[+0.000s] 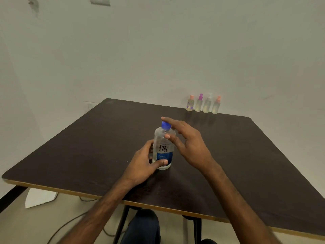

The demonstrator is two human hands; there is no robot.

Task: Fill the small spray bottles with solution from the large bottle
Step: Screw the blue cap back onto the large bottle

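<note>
Left grip (144,164): curled round the lower half of the large bottle (163,147), thumb across its front.
Right grip (191,147): fingers spread, holding nothing; forefinger over the blue cap (166,125).
Large bottle: upright, capped, mid-counter (84,148).
Small spray bottles (203,103): four in a row at the far edge, well apart.

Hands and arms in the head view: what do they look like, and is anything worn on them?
They are a person's own bare arms. The left hand and right hand wear no gloves; no ring, watch or bracelet shows. No sleeve covers either forearm as far as the frame reaches. No cables or markings.
</note>
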